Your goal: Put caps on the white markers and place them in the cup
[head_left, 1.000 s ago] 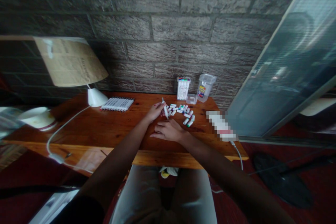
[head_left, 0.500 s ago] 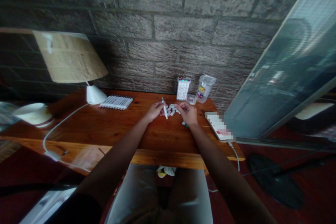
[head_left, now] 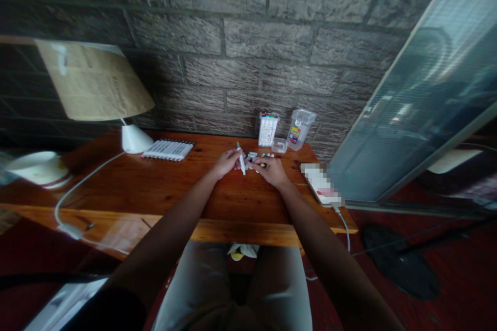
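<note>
My left hand (head_left: 227, 163) is closed on a white marker (head_left: 241, 158) that points up and away over the wooden desk (head_left: 155, 186). Close beside it, my right hand (head_left: 272, 169) lies with curled fingers over a pile of loose marker caps (head_left: 258, 155) and pinches a small cap with a dark and yellow end. Most of the pile is hidden under that hand.
A box of upright markers (head_left: 267, 129) and a clear plastic case (head_left: 300, 129) stand by the brick wall. A row of markers (head_left: 167, 149) lies at the left near a lamp (head_left: 93, 83) with its cable. A blurred flat item (head_left: 321, 184) lies at the desk's right.
My right hand went from resting flat near the desk's front up onto the cap pile, then drew left toward the marker with a cap in its fingers. The left hand stayed in place.
</note>
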`<action>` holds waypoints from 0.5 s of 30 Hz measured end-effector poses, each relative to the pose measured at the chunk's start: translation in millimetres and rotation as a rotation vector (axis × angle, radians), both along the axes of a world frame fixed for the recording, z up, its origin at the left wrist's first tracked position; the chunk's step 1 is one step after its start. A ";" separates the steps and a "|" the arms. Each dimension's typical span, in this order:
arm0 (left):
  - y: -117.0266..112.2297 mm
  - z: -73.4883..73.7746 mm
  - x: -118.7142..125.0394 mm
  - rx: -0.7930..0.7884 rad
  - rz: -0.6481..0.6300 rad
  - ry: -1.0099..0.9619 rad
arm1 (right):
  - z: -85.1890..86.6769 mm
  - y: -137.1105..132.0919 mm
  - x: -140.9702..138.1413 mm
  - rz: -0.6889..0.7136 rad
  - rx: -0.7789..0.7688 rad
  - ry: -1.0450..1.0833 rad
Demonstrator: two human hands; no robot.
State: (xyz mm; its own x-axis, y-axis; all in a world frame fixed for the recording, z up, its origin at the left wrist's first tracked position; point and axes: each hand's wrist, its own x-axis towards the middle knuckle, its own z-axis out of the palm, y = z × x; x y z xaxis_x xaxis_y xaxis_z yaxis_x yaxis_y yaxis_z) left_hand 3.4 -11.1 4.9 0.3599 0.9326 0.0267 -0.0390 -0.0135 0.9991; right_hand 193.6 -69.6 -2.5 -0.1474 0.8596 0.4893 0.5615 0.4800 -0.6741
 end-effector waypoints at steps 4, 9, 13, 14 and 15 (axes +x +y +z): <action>0.8 -1.2 0.2 -0.007 0.001 -0.004 | -6.8 2.1 1.2 0.065 -0.061 -0.087; 2.2 -3.4 -1.1 0.010 -0.006 -0.005 | -10.6 2.0 0.6 0.163 -0.109 -0.039; 3.3 -4.5 -1.3 0.002 -0.006 -0.004 | -12.6 3.4 2.2 0.149 -0.119 -0.037; 3.5 -4.6 -1.1 -0.001 -0.005 -0.007 | -12.8 3.8 2.7 0.131 -0.119 -0.057; 3.6 -4.7 -0.9 -0.003 -0.005 -0.010 | -12.9 4.3 3.2 0.109 -0.118 -0.075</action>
